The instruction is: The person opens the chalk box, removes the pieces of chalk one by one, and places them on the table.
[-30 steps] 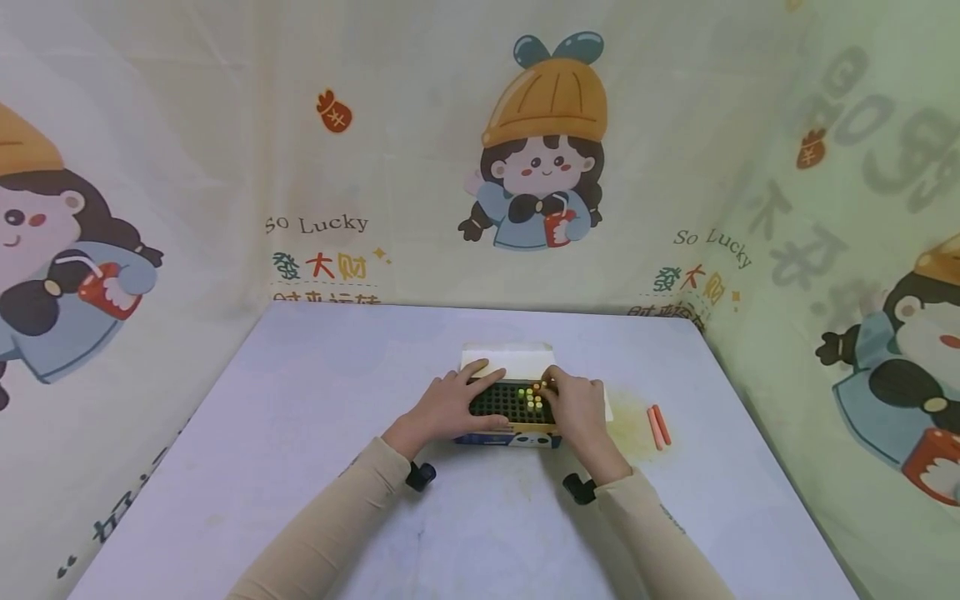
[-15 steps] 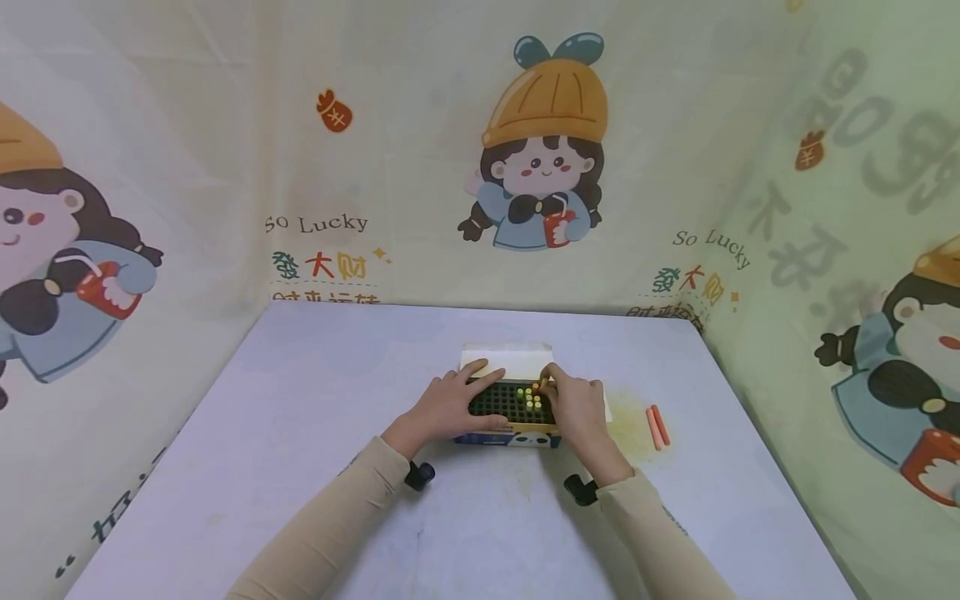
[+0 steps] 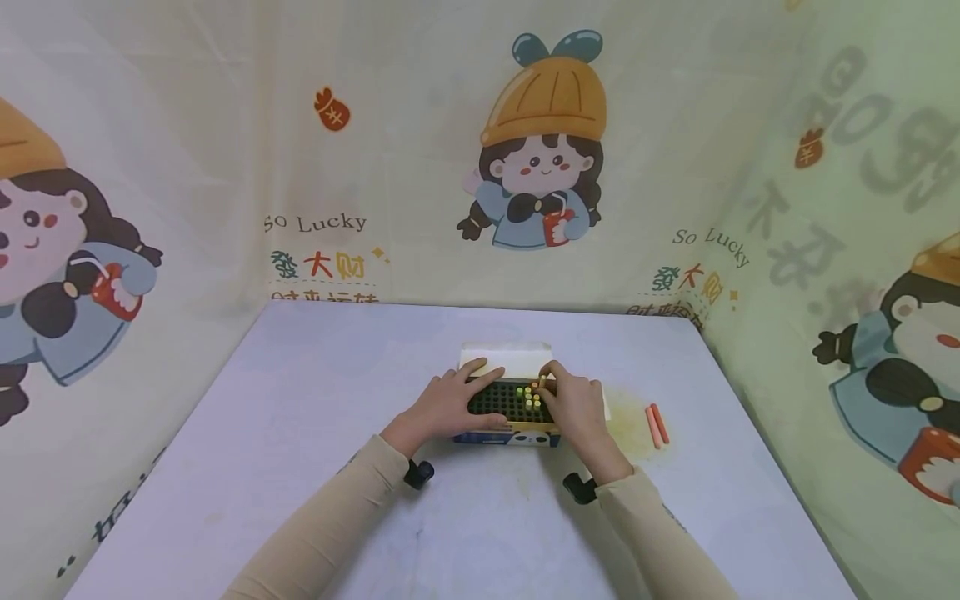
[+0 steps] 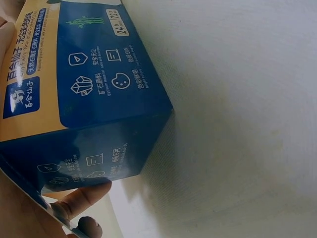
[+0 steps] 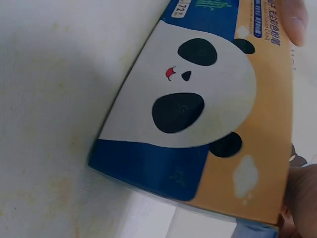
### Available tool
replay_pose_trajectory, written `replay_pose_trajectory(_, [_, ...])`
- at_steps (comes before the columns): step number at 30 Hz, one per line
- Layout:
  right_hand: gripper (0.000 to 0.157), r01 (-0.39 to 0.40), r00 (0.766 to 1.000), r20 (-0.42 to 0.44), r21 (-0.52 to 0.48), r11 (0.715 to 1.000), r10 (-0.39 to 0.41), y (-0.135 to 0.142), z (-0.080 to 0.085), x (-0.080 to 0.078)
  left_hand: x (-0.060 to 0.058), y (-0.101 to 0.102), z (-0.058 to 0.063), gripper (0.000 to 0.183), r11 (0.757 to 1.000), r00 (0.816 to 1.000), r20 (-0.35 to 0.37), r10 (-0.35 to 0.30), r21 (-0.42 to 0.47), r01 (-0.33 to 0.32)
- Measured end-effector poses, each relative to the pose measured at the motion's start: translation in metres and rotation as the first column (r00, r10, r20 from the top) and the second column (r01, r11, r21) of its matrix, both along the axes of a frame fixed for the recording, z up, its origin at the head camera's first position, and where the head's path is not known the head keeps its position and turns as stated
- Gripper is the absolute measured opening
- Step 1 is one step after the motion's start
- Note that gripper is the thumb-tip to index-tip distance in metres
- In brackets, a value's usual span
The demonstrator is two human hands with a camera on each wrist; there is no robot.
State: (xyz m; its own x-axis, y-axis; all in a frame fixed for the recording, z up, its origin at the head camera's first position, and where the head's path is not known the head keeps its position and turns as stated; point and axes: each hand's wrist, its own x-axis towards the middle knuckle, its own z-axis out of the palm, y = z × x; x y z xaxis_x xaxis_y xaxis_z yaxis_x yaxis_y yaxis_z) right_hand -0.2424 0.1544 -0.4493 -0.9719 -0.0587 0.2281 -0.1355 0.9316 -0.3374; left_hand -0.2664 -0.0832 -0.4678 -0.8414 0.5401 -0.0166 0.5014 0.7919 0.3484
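A blue and orange cardboard box of colored chalk (image 3: 491, 437) stands open on the table, with a panda on its front (image 5: 223, 89). My left hand (image 3: 444, 404) holds its left end, thumb along the front edge and fingers spread toward the back. One left fingertip (image 4: 96, 193) shows past the box's end in the left wrist view. Over the back right corner my right hand (image 3: 577, 408) pinches a yellowish chalk stick (image 3: 542, 381). Several yellow and green chalk ends (image 3: 528, 397) poke up from the black grid of holes (image 3: 491, 402); most other holes are dark.
A pink chalk stick (image 3: 652, 427) and a red-orange one (image 3: 660, 423) lie side by side on the white table (image 3: 300, 392), right of the box. The raised white flap (image 3: 506, 360) stands behind the holes. Yellow dust stains the table near the sticks.
The right fingertips shift slightly at the back right corner, and the chalk stick they pinch shows more clearly. The left hand and box stay in place.
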Motion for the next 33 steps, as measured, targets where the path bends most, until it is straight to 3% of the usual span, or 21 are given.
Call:
replay_pose_trajectory(7, [0.022,0.045,0.999,0.006,0.019,0.999,-0.045,-0.0027,-0.0042,-0.0030,0.0007,-0.0002,0.0010,0.089,1.000,1.000,-0.013,-0.008,-0.007,0.008])
replay_pose_trajectory(14, [0.020,0.035,0.999,-0.019,-0.019,0.999,-0.035,-0.0015,-0.0059,-0.0022,-0.0004,-0.0007,-0.0015,0.089,1.000,1.000,-0.015,-0.004,-0.007,0.004])
replay_pose_trajectory(25, [0.011,-0.010,1.000,-0.019,0.071,0.997,0.011,0.0020,-0.0039,-0.0014,-0.0018,0.0013,-0.0056,0.089,1.000,1.000,-0.010,0.011,-0.005,-0.011])
replay_pose_trajectory(33, [0.021,-0.018,0.999,-0.027,0.019,1.000,0.019,0.0047,-0.0051,-0.0027,-0.0023,0.0016,-0.0061,0.088,1.000,1.000,-0.015,0.012,-0.007,-0.013])
